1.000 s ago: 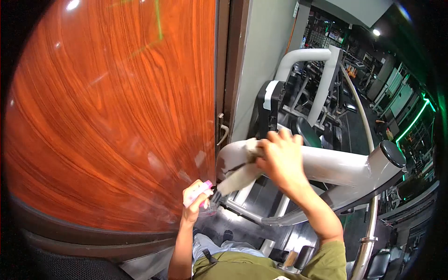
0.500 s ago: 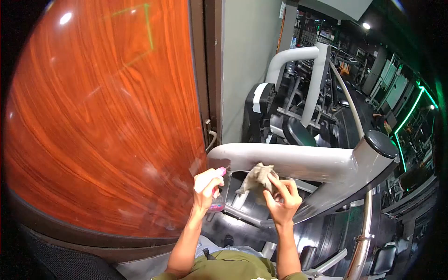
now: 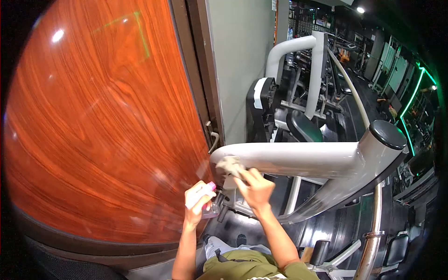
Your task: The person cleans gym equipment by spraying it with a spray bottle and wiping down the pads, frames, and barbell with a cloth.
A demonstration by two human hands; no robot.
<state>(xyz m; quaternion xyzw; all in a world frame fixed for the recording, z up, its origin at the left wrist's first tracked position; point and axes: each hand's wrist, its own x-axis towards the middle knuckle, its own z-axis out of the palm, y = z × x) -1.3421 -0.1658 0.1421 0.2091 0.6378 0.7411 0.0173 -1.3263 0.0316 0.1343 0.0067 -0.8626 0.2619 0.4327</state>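
Note:
My left hand (image 3: 196,201) is wrapped round a spray bottle (image 3: 211,211) with a pink nozzle and a clear body, held just below the bar's left end. In my right hand (image 3: 256,190) is a beige cloth (image 3: 229,166), pinched by the fingers and pressed on the left, curved end of a thick light-grey machine tube (image 3: 289,154). The cloth is slightly blurred, and it hides part of the tube's surface. At its right end the tube joins a slanted post with a black cap (image 3: 388,134).
A glossy wood-grain door (image 3: 102,121) with a metal handle (image 3: 213,139) stands close on my left. Beyond the tube is a machine with a black padded seat (image 3: 303,126). A metal pole (image 3: 372,242) rises at the right.
My right hand has carried the cloth leftward and up onto the tube's left end. My left hand with the spray bottle has dropped slightly and shifted left.

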